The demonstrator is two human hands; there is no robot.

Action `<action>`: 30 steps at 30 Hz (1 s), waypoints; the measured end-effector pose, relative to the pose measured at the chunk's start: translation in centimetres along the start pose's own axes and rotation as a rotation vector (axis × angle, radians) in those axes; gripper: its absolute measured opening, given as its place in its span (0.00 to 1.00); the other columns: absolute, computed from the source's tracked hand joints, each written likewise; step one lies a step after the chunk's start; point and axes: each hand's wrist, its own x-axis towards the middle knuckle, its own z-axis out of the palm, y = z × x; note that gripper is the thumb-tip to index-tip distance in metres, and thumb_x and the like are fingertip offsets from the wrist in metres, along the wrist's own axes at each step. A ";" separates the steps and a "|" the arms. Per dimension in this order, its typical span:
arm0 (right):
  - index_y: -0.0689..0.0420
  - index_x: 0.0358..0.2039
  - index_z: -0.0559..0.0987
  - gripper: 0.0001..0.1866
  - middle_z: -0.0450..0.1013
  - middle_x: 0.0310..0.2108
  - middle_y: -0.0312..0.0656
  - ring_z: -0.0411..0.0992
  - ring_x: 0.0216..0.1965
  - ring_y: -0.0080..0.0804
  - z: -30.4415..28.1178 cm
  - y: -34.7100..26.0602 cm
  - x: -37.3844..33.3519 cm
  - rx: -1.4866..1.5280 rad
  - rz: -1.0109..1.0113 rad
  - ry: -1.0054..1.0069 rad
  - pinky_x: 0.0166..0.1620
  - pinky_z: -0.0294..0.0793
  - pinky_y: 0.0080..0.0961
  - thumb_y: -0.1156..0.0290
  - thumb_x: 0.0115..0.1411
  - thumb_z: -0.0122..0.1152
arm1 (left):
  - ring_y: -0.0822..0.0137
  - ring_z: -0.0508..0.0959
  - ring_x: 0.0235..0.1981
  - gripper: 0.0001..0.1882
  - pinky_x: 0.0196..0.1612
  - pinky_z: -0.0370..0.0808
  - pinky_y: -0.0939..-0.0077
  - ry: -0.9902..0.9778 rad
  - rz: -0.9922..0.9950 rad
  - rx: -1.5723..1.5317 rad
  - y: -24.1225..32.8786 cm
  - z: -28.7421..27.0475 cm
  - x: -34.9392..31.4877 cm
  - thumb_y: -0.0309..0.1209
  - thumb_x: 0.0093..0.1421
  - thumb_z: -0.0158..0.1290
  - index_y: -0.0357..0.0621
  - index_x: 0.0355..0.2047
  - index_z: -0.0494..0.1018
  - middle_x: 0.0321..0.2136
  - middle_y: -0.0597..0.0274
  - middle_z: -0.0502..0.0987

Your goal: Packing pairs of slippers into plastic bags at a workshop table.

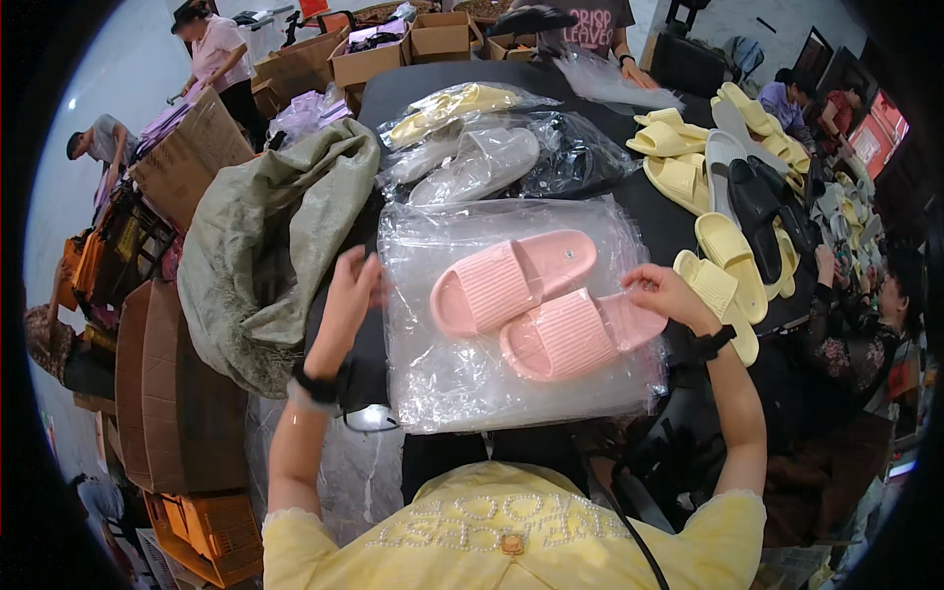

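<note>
Two pink slippers, the upper one and the lower one, lie side by side on a stack of clear plastic bags in front of me. Their closed strap ends point left, and the heels point right. My right hand is at the heel of the lower slipper, its thumb and fingers bent over the heel's edge. Beside the left border of the bags is my left hand, fingers loosely bent and somewhat apart, with nothing visible in them. Both wrists wear black bands.
Bagged slippers, yellow, grey and black, lie beyond the stack. Loose yellow slippers and black ones cover the right side. A green sack bulges at left. Co-workers stand around, one across the table.
</note>
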 end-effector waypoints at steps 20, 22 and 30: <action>0.60 0.35 0.73 0.10 0.70 0.34 0.48 0.69 0.34 0.43 7.1 -5.0 3.4 -0.535 -0.393 -0.262 0.39 0.68 0.34 0.69 0.54 0.56 | 0.73 0.77 0.31 0.13 0.33 0.75 0.82 -0.079 -0.083 -0.131 -6.4 1.3 -7.8 0.29 0.64 0.42 0.32 0.45 0.63 0.34 0.55 0.76; 0.59 0.35 0.74 0.10 0.70 0.35 0.46 0.69 0.35 0.42 6.4 -5.7 3.2 -0.540 -0.452 -0.291 0.39 0.69 0.33 0.70 0.54 0.55 | 0.73 0.76 0.31 0.14 0.33 0.75 0.82 -0.057 -0.067 -0.134 -6.5 1.3 -8.0 0.29 0.64 0.43 0.32 0.46 0.62 0.34 0.56 0.76; 0.58 0.39 0.73 0.13 0.69 0.33 0.45 0.69 0.34 0.40 7.4 -4.7 3.7 -0.674 -0.617 -0.296 0.39 0.68 0.28 0.77 0.51 0.52 | 0.76 0.75 0.29 0.16 0.33 0.72 0.83 0.023 0.074 -0.050 -7.3 1.8 -8.5 0.26 0.60 0.49 0.33 0.47 0.63 0.32 0.59 0.75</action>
